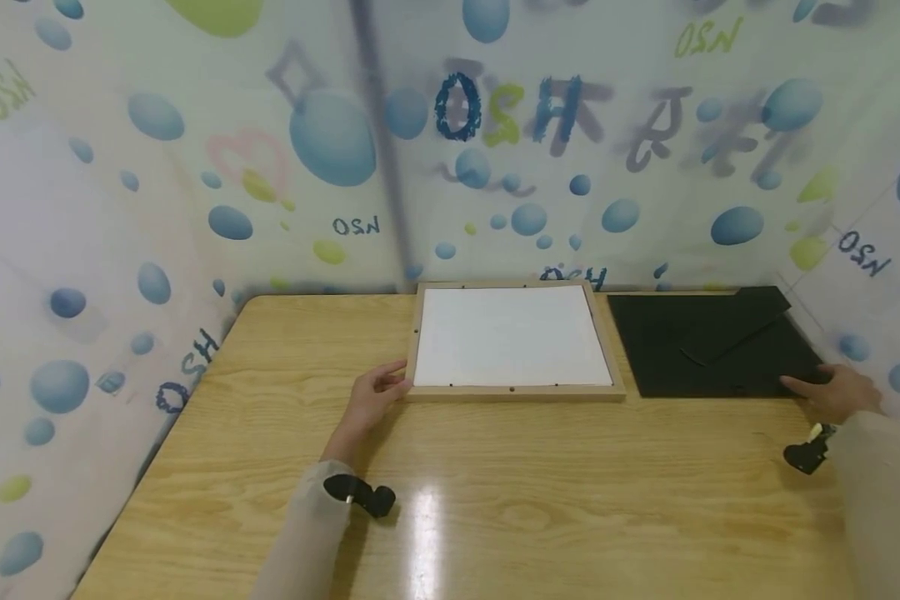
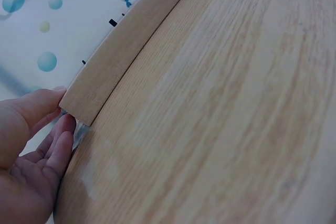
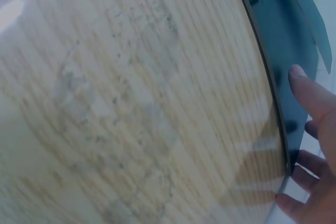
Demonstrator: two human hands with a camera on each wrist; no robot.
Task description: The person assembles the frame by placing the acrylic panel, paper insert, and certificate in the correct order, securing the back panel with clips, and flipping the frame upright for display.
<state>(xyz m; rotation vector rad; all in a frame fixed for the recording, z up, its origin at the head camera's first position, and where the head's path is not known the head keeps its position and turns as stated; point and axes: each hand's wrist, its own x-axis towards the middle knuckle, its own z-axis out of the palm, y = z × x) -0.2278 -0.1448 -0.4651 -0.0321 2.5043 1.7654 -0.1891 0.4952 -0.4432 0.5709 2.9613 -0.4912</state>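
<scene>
A wooden picture frame [image 1: 618,367] lies on the table with a white sheet [image 1: 506,337] filling its middle. My left hand [image 1: 371,396] is at its near left corner. In the left wrist view, the thumb [image 2: 44,100] meets the corner's upper edge and the other fingers bend in just below it. To the right lies a black frame backing board [image 1: 667,350] with a stand leg [image 1: 750,337] folded on it. At its near right corner, my right hand [image 1: 843,392] lays the thumb [image 3: 302,80] over the board, fingers bent around the edge.
The wood-grain table [image 1: 532,483] runs up to a wall covering [image 1: 450,200] printed with blue drops, which also hangs at both sides. Small dark tabs [image 2: 113,22] stick up along the frame's inner edge. A camera is strapped to each wrist.
</scene>
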